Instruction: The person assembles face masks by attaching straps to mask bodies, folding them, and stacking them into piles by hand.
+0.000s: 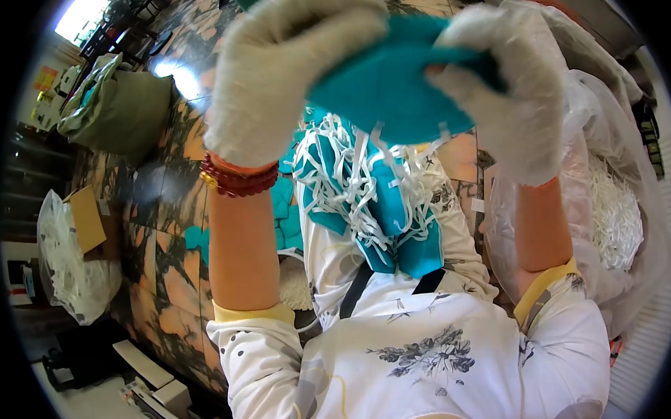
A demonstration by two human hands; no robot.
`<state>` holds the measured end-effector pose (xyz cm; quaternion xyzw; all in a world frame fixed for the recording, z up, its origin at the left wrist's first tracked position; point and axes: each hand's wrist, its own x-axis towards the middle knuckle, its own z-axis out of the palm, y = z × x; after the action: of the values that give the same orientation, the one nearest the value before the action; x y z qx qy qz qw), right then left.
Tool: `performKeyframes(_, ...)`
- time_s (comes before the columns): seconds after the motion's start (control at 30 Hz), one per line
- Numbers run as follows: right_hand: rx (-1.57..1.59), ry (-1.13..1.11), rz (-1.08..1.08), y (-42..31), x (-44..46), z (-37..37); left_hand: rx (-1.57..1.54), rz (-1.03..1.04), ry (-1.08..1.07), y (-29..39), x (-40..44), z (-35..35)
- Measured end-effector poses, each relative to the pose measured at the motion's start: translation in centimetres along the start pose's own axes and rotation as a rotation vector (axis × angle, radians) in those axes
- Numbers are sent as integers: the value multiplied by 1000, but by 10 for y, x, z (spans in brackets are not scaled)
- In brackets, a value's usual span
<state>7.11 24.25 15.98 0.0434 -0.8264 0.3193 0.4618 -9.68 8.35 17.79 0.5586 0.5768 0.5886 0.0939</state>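
Hold the teal fabric piece point(398, 97) spread between left hand point(273, 78) and right hand point(513, 90), raised above the tangled teal pile point(384, 193), gloved fingers gripping either end and clear of its white ties point(362, 144). Count one raised piece, one olive sack point(128, 110) far left, one cardboard box point(87, 219) left; cannot number the pile's pieces.

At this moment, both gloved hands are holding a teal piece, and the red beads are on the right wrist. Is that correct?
Not quite: the head view shows the red beads on the left wrist, not the right. The left hand and right hand, both gloved, are holding a teal piece.
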Motion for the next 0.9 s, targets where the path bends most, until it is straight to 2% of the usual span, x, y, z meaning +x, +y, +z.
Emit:
performKeyframes(0.07,-54,81,85,-11,8,-13,-112,-36,114,2,-4,-10)
performKeyframes(0.13,64,73,-163,-37,48,-15,-175,-51,226,-1,-8,-17)
performKeyframes(0.17,-52,168,-244,-37,50,-4,-150,-51,269,-3,-13,-18)
performKeyframes(0.23,74,94,-347,-19,54,-6,64,-11,324,-14,-25,-13)
performKeyframes(0.27,138,51,-395,-11,56,-7,264,43,334,-21,-34,-7)
performKeyframes(0.3,266,90,-340,-3,52,12,465,112,343,-27,-41,-1)
performKeyframes(0.37,361,118,-234,-2,35,20,603,164,368,-29,-56,-1)
performKeyframes(0.4,411,135,-183,-1,27,25,562,153,379,-25,-62,-7)
performKeyframes(0.5,463,-67,108,-8,-3,2,181,40,406,0,-98,-30)
performKeyframes(0.53,448,-142,193,-5,-12,-2,-357,6,495,1,-103,-39)
performKeyframes(0.6,-32,-201,323,10,-40,29,-640,-72,116,1,-110,-54)
performKeyframes(0.67,-245,-405,373,23,-60,45,-902,-143,-280,3,-115,-64)
performKeyframes(0.77,-407,-641,378,34,-71,55,-754,-132,119,-6,-153,-34)
performKeyframes(0.8,-435,-707,372,37,-73,54,-746,-129,154,-6,-160,-31)
performKeyframes(0.83,-233,-692,433,36,-73,49,-737,-125,188,-5,-165,-28)
performKeyframes(0.9,20,-501,483,29,-70,35,-764,-79,66,-5,-161,-28)
